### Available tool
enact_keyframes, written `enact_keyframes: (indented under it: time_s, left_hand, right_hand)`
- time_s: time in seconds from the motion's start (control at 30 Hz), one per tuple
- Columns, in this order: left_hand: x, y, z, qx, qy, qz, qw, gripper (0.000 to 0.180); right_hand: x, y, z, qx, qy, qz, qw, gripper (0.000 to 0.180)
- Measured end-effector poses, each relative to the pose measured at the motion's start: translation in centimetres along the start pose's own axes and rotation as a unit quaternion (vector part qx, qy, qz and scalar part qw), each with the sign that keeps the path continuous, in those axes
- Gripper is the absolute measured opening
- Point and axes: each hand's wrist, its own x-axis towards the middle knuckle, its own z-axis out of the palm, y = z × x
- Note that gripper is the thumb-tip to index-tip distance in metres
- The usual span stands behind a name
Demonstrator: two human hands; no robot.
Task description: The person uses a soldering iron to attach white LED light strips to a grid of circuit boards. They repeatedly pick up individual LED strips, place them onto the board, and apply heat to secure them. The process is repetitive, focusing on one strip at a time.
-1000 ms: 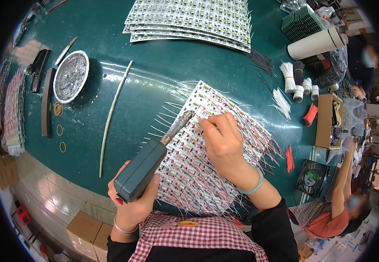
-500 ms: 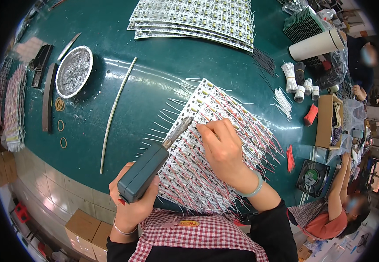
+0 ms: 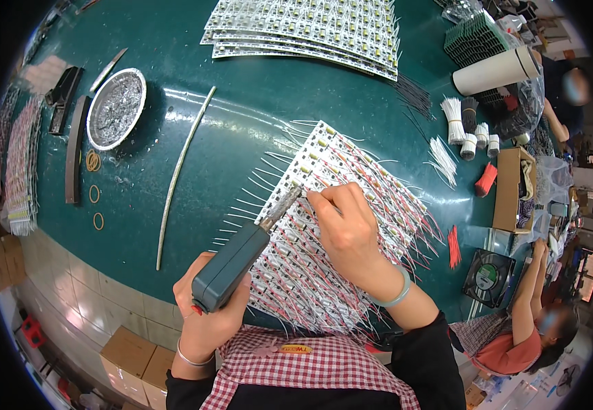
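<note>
My left hand (image 3: 213,316) is wrapped round the dark green handle of a soldering iron (image 3: 231,270), whose grey, crusted tip slants up and away to the right. That tip rests at or just over a panel of white circuit boards (image 3: 323,152) with rows of small parts. Thin red and white wires stick out across the panel and along its left edge. Close to the iron's tip, my right hand (image 3: 348,225) is closed in a pinch above the boards; what lies between its fingertips is too small to make out.
A white bowl of solder scraps (image 3: 139,113) and a long pale rod (image 3: 186,160) lie left. Stacked circuit panels (image 3: 303,51) sit at the far side. Wire bundles (image 3: 452,123), a white flask (image 3: 494,72), a cardboard box (image 3: 508,188) and a fan (image 3: 489,277) stand right. Two people are beyond.
The soldering iron's tip has shifted slightly toward me and left, while its handle moved a little right. My right hand stays almost in place, still pinched.
</note>
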Motion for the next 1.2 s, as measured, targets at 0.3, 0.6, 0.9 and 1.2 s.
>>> enact_keyframes:
  time_s: [0.3, 0.6, 0.9, 1.2]
  left_hand:
    - [0.1, 0.2, 0.0, 0.038, 0.003, 0.026, 0.999, 0.012]
    - [0.0, 0.3, -0.4, 0.023, 0.012, 0.04, 0.999, 0.016]
    - [-0.2, -0.3, 0.3, -0.004, 0.005, 0.015, 1.0, 0.015]
    - [-0.9, -1.1, -3.2, 0.094, 0.211, 0.028, 0.973, 0.029]
  right_hand:
    - [-0.1, 0.2, 0.1, -0.005, -0.006, -0.007, 1.0, 0.029]
    - [0.0, 0.0, 0.0, -0.001, -0.004, -0.003, 1.0, 0.029]
    - [-0.1, 0.1, 0.1, -0.006, 0.002, -0.002, 1.0, 0.029]
    - [-0.2, 0.3, 0.0, -0.001, 0.005, -0.001, 1.0, 0.028]
